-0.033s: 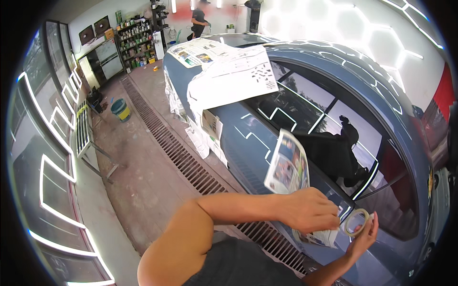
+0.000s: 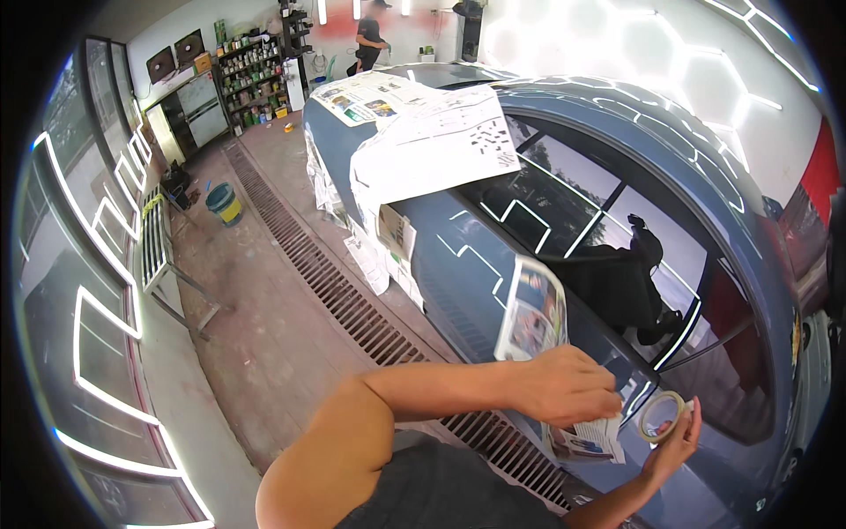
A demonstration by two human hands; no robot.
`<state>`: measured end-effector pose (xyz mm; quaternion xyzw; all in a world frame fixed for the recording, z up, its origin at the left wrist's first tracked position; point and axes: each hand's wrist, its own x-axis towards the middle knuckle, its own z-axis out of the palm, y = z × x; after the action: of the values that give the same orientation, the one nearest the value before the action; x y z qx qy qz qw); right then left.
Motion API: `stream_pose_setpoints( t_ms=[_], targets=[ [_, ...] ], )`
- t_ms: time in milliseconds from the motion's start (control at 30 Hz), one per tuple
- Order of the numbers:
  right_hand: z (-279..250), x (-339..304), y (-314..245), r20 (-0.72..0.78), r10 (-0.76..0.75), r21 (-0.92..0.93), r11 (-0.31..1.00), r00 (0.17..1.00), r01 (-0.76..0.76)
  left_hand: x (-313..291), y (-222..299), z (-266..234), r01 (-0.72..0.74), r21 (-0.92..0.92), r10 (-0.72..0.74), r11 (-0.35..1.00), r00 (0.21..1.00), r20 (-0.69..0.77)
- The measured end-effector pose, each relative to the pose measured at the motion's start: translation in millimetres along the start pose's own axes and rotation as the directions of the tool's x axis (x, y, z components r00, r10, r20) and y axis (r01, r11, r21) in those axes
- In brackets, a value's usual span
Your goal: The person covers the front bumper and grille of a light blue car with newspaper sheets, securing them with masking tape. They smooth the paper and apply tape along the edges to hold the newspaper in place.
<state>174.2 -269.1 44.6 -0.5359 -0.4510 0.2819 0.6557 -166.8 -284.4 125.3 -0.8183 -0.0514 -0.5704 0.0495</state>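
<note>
My left hand point(image 2: 568, 388) is closed, its fingers curled down around the middle of a printed newspaper sheet point(image 2: 534, 310). The sheet sticks up above the wrist, and its lower part hangs below my fingers. The fingertips' exact grip is hidden. To the right, my right hand point(image 2: 677, 443) grips a roll of masking tape point(image 2: 659, 417) by its edge, the round hole facing me. Both hands are over the side of a blue-grey car point(image 2: 458, 291), just below its dark side window point(image 2: 599, 220).
White masking paper point(image 2: 432, 150) and newspaper cover the car's front. A floor grate point(image 2: 326, 282) runs beside the car. Farther left are a metal bench point(image 2: 159, 238) and a green bucket point(image 2: 225, 204). A person point(image 2: 370, 37) stands near shelves of cans point(image 2: 251, 79).
My left hand has shifted slightly left, widening the gap to the tape roll. The newspaper's upper part has swung a little, and the roll has tilted slightly.
</note>
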Motion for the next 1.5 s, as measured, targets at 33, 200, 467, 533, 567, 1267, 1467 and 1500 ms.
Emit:
stream_pose_setpoints(
  t_ms=[33, 200, 467, 533, 567, 1267, 1467, 1500],
  targets=[
    [1.5, -14.2, -5.8, -0.017, 0.023, 0.010, 1.000, 1.000, -0.023, -20.5, 1.9, -14.2, 0.045, 0.001, -0.045, 0.999, 0.998, -0.045],
    [14.1, -82.7, -8.1, -0.153, 0.132, 0.086, 0.989, 0.979, -0.120, -84.2, 25.8, -57.7, 0.169, -0.039, -0.173, 0.985, 0.966, -0.191],
    [63.3, -204.2, 8.2, 0.021, 0.555, 0.374, 0.767, 0.831, -0.522, -178.1, 72.8, -110.1, 0.536, -0.003, -0.536, 0.844, 0.844, -0.034],
    [53.2, -240.8, 15.8, 0.069, 0.659, 0.496, 0.629, 0.749, -0.599, -184.9, 82.1, -103.7, 0.512, -0.042, -0.514, 0.858, 0.858, -0.020],
    [50.8, -255.5, 21.5, 0.096, 0.709, 0.544, 0.550, 0.698, -0.633, -186.0, 82.1, -103.2, 0.504, -0.050, -0.506, 0.862, 0.862, -0.023],
    [-410.7, -55.5, 3.6, -0.664, 0.098, 0.139, 0.990, 0.741, -0.007, -125.9, 206.3, -3.5, 0.601, 0.365, -0.589, 0.711, 0.793, -0.157],
    [-550.2, 65.3, -39.3, -0.636, -0.105, -0.110, 0.993, 0.765, 0.045, -76.4, 273.5, 79.6, 0.570, 0.414, -0.616, 0.709, 0.787, -0.029],
    [-561.2, 71.1, -40.7, -0.607, -0.062, -0.027, 0.998, 0.793, 0.057, -66.8, 286.3, 88.0, 0.557, 0.422, -0.605, 0.716, 0.796, -0.024]
  ],
)
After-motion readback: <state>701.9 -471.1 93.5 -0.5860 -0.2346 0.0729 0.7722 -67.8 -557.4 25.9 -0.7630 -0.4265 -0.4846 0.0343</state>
